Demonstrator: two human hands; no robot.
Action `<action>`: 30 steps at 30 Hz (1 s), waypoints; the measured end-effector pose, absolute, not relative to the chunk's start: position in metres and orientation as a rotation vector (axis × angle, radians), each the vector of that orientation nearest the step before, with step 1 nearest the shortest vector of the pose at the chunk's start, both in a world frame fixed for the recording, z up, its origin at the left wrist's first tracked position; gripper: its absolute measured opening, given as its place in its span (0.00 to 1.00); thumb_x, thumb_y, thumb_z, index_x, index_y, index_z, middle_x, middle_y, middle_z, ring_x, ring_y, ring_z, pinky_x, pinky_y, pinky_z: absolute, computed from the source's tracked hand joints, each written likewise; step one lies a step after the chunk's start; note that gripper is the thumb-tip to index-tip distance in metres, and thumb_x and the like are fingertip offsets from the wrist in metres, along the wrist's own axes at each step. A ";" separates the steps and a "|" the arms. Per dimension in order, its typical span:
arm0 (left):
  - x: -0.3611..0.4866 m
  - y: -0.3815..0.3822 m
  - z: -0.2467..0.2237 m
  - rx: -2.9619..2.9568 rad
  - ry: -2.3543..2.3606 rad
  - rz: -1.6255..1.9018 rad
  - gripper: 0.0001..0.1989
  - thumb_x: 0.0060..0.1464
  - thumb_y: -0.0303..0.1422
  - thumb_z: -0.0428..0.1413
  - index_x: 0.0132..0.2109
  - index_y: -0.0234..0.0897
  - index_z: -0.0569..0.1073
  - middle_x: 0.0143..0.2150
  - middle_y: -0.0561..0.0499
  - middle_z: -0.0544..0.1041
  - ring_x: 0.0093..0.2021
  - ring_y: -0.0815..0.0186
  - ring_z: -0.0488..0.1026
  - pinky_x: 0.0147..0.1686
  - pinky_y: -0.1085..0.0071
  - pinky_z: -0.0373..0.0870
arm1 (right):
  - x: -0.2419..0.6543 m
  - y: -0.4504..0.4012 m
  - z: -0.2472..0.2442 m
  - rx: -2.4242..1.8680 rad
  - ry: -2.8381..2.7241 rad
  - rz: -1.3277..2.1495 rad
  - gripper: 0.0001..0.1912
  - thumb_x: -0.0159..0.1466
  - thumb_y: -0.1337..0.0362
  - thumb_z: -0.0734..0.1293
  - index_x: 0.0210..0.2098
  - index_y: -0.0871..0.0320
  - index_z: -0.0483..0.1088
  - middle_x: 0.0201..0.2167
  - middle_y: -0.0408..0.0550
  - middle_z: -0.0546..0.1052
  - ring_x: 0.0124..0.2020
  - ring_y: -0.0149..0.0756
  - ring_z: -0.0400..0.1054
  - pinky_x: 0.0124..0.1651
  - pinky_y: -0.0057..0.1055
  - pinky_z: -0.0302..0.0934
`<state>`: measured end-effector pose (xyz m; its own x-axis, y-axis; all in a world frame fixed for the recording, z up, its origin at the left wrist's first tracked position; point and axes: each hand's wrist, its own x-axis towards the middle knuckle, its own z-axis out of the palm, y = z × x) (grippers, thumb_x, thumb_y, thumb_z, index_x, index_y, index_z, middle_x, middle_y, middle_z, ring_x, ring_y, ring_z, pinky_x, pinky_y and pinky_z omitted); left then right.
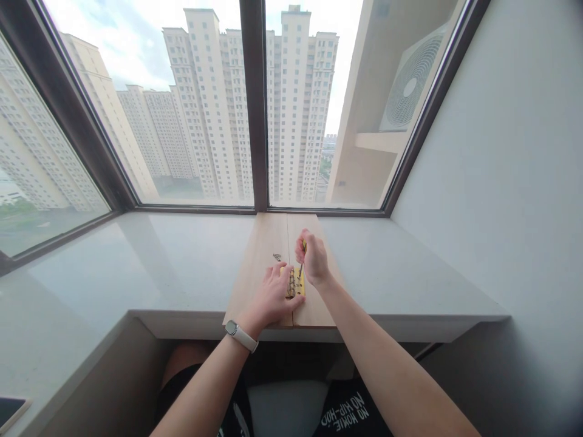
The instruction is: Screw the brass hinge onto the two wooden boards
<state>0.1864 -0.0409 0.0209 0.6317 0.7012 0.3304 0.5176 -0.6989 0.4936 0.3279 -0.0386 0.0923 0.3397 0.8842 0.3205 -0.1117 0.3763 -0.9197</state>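
Observation:
A brass-coloured hinge (299, 290) lies across the seam between two pale wooden boards (268, 233). My left hand (276, 294) rests on it with thumb and fingers apart, pressing its near and far edges and covering its left part. My right hand (314, 258) is closed around the yellow-and-black handle of a screwdriver (300, 271). The screwdriver stands nearly upright, its tip at the hinge's right leaf. Whether a screw sits under the tip is too small to tell. Several loose screws (276, 257) lie on the left board, just beyond my left fingers.
The boards lie on a white windowsill counter (182, 261), reaching from the window frame (259, 121) to the counter's front edge. A white wall (501, 182) rises on the right. A dark flat object (11, 413) shows at the lower left corner.

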 end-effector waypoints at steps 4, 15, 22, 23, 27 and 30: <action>0.188 -0.040 0.020 2.496 0.976 0.716 0.38 0.54 0.46 0.62 0.67 0.39 0.61 0.66 0.39 0.62 0.66 0.46 0.57 0.66 0.50 0.57 | 0.324 -0.035 0.093 -0.987 -1.016 0.774 0.27 0.67 0.44 0.60 0.19 0.54 0.55 0.14 0.37 0.55 0.16 0.26 0.46 0.20 0.28 0.43; 0.187 -0.037 0.016 2.519 0.968 0.705 0.35 0.54 0.47 0.61 0.65 0.40 0.64 0.65 0.40 0.63 0.64 0.46 0.60 0.65 0.50 0.60 | 0.312 -0.033 0.098 -1.018 -1.013 0.770 0.27 0.66 0.43 0.62 0.19 0.53 0.51 0.14 0.36 0.55 0.16 0.26 0.45 0.20 0.29 0.41; 0.184 -0.038 0.018 2.508 0.975 0.682 0.36 0.54 0.48 0.60 0.66 0.40 0.63 0.66 0.40 0.63 0.65 0.45 0.60 0.65 0.50 0.61 | 0.323 -0.034 0.092 -0.947 -0.944 0.756 0.26 0.68 0.43 0.59 0.21 0.53 0.56 0.15 0.37 0.56 0.16 0.27 0.46 0.20 0.29 0.45; 0.183 -0.038 0.019 2.506 0.975 0.684 0.36 0.55 0.48 0.60 0.66 0.41 0.63 0.66 0.40 0.63 0.65 0.45 0.60 0.65 0.50 0.60 | 0.325 -0.035 0.092 -0.934 -0.930 0.744 0.26 0.68 0.42 0.59 0.22 0.53 0.57 0.15 0.37 0.57 0.17 0.28 0.47 0.21 0.29 0.46; 0.182 -0.038 0.018 2.508 0.966 0.711 0.36 0.54 0.48 0.60 0.66 0.42 0.63 0.66 0.41 0.63 0.65 0.46 0.60 0.66 0.51 0.59 | 0.333 -0.040 0.094 -0.900 -0.891 0.726 0.25 0.67 0.39 0.59 0.30 0.53 0.64 0.17 0.37 0.59 0.18 0.30 0.52 0.24 0.30 0.54; 0.182 -0.037 0.015 2.515 0.959 0.721 0.36 0.55 0.49 0.60 0.66 0.41 0.63 0.66 0.41 0.62 0.65 0.46 0.60 0.66 0.51 0.59 | 0.338 -0.046 0.093 -0.881 -0.873 0.715 0.28 0.67 0.36 0.57 0.37 0.53 0.68 0.20 0.38 0.62 0.21 0.32 0.56 0.29 0.31 0.59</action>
<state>0.1819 -0.0370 0.0154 0.6408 0.6916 0.3332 0.5119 -0.7084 0.4859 0.3383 -0.0460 0.0926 0.4650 0.8178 0.3391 -0.1718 0.4591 -0.8716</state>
